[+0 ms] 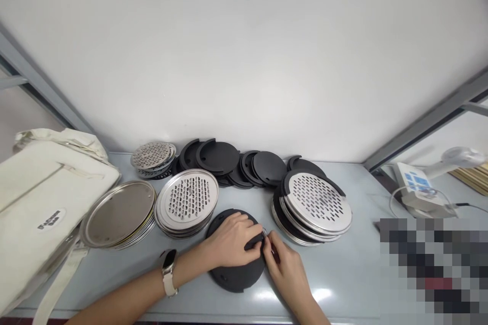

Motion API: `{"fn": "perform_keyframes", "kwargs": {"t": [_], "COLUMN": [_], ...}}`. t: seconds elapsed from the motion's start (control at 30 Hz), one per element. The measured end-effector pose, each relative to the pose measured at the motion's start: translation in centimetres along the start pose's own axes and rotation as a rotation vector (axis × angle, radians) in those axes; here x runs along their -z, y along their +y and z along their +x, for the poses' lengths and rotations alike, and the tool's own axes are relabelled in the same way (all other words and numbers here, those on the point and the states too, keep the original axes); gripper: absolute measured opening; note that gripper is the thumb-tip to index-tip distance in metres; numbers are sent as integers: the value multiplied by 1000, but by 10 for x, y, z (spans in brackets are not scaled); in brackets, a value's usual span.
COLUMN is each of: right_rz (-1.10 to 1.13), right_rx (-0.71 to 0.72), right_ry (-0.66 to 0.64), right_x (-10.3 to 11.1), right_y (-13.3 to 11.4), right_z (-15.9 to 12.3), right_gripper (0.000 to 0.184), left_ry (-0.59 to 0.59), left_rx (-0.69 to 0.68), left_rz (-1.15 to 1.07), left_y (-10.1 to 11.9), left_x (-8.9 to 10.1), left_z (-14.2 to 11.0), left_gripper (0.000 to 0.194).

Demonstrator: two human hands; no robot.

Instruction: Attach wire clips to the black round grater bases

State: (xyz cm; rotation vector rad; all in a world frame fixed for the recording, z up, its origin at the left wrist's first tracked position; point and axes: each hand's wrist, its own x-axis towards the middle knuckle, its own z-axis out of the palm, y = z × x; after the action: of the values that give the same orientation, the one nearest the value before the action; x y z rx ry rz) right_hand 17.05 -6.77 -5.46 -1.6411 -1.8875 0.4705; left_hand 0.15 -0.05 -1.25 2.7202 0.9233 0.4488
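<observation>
"The left arm [125, 287], with a watch [169, 263], is closest. What are the hands doing?"

"The left hand [233, 241] curls over a black disc [238, 278] on the table [343, 284]. The right hand [286, 265] pinches close beside a small metal bit [264, 232] at the disc's right edge. I can't tell if either grips."

"Which way does it point?"

"It lies flat, round, as long as it's wide."

"Any writing?"

"The white bag [49, 177] has a label [52, 218], too blurry to read."

The left hand [234, 239] curls palm down while the right hand [286, 266] pinches just beside it.
</observation>
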Motion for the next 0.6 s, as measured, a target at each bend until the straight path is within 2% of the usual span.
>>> {"fn": "perform_keyframes", "kwargs": {"t": [0.23, 0.43, 0.6], "right_rz": [11, 44, 54], "right_rx": [14, 43, 40], "right_ry": [-12, 14, 7], "right_x": [1, 3, 5], "right_y": [0, 0, -1], "right_z": [0, 0, 1], "right_gripper": [26, 28, 28], "left_ry": [-8, -18, -18], "left_rx": [36, -66, -67], "left_rz": [-18, -14, -10], "left_y": [1, -1, -1], "left_x": [1, 1, 3], "left_z": [0, -1, -1], "left_gripper": [10, 23, 17]}}
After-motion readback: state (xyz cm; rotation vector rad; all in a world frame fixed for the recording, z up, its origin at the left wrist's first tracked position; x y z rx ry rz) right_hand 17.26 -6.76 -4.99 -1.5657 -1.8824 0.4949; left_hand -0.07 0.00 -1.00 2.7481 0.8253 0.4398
